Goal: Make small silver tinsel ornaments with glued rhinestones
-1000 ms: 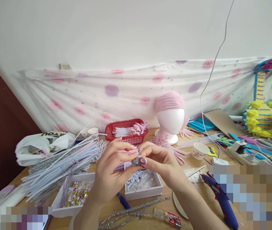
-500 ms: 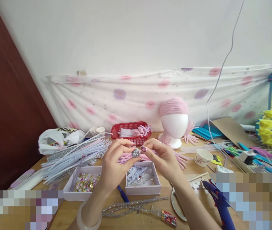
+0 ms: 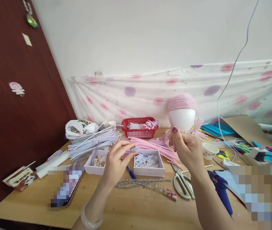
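Between the thumb and fingertips of my left hand (image 3: 119, 158) is a small round silver tinsel piece (image 3: 133, 149), held above the white boxes. My right hand (image 3: 187, 150) is closed around the neck area of a white foam head (image 3: 182, 119), its thumb pointing up. Pink yarn (image 3: 182, 103) wraps the top of that head. My fingers hide its neck and base. Pink pipe cleaners (image 3: 155, 148) lie behind and between the hands. Under the left hand, one white box (image 3: 149, 172) contains pale blue flower shapes, and another (image 3: 94, 169) contains beads and gems.
A red basket (image 3: 140, 133) and pale pipe cleaners (image 3: 90, 145) sit at the back. Silver tinsel stems (image 3: 143, 182), a blue pen (image 3: 131, 173), scissors (image 3: 182, 185) and a blue glue gun (image 3: 222, 193) lie in front. A paper cup (image 3: 210, 150) stands right; a phone (image 3: 72, 188) lies left.
My right hand has left the silver tinsel piece, moved right and closed on the foam head, which appears slightly nearer. The left hand keeps the silver piece. The view has turned left.
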The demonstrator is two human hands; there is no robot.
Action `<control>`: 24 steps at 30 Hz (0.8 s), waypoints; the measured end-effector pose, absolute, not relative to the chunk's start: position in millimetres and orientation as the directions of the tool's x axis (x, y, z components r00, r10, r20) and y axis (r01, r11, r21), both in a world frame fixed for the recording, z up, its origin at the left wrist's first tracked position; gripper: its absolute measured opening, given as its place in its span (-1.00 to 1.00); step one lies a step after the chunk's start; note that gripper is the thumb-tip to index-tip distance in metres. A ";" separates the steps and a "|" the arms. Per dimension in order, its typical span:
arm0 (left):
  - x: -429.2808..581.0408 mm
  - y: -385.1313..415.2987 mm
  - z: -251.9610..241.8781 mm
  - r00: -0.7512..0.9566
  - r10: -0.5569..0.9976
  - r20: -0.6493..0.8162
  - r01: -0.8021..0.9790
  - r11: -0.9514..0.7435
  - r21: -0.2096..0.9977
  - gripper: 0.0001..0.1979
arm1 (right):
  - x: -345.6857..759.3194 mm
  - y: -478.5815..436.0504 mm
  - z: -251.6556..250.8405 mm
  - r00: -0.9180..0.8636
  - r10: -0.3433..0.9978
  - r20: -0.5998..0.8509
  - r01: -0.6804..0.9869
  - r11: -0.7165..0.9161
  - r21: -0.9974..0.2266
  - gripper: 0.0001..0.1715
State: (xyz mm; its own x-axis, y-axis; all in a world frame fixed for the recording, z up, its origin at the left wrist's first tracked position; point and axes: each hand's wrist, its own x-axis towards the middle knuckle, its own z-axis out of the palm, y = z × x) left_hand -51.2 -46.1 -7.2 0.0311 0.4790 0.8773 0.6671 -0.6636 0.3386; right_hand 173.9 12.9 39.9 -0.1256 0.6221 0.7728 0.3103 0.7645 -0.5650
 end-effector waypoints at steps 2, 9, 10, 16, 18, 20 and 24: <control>-58.2 -56.9 -19.0 0.003 0.499 0.867 0.669 -0.645 0.369 -0.79 | 176.6 3.6 35.9 -0.148 0.614 0.775 0.385 0.758 -0.526 -0.25; -73.4 -98.1 -89.0 -0.188 0.692 0.697 0.651 -0.443 0.616 -0.79 | 189.7 -29.0 -38.4 -0.328 0.724 0.607 0.506 0.677 -0.534 -0.42; -74.5 -104.1 -100.8 -0.216 0.719 0.660 0.639 -0.407 0.653 -0.80 | 190.4 -32.6 -56.0 -0.304 0.755 0.581 0.525 0.641 -0.559 -0.47; -96.0 -130.7 -148.4 -0.371 0.826 0.424 0.612 -0.126 0.781 -0.78 | 186.6 -45.3 -138.6 -0.200 0.903 0.380 0.547 0.425 -0.721 -0.78; -109.1 -133.0 -153.0 -0.431 0.823 0.370 0.615 -0.033 0.788 -0.74 | 182.4 -45.9 -144.8 -0.262 0.893 0.366 0.566 0.450 -0.691 -0.78; -121.7 -132.0 -154.5 -0.491 0.804 0.334 0.619 0.053 0.784 -0.70 | 176.2 -45.5 -142.3 -0.335 0.867 0.370 0.579 0.499 -0.645 -0.76; -138.7 -125.6 -157.5 -0.570 0.762 0.307 0.626 0.159 0.764 -0.64 | 158.0 -43.5 -133.7 -0.442 0.823 0.358 0.606 0.568 -0.557 -0.77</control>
State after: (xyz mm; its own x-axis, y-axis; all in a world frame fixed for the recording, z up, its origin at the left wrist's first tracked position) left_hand -138.7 -125.6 -157.5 -0.5695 0.7623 0.3074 0.6255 0.1594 0.7637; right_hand 158.0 -43.5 -133.7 -0.4417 0.8227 0.3580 0.6059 0.5678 -0.5572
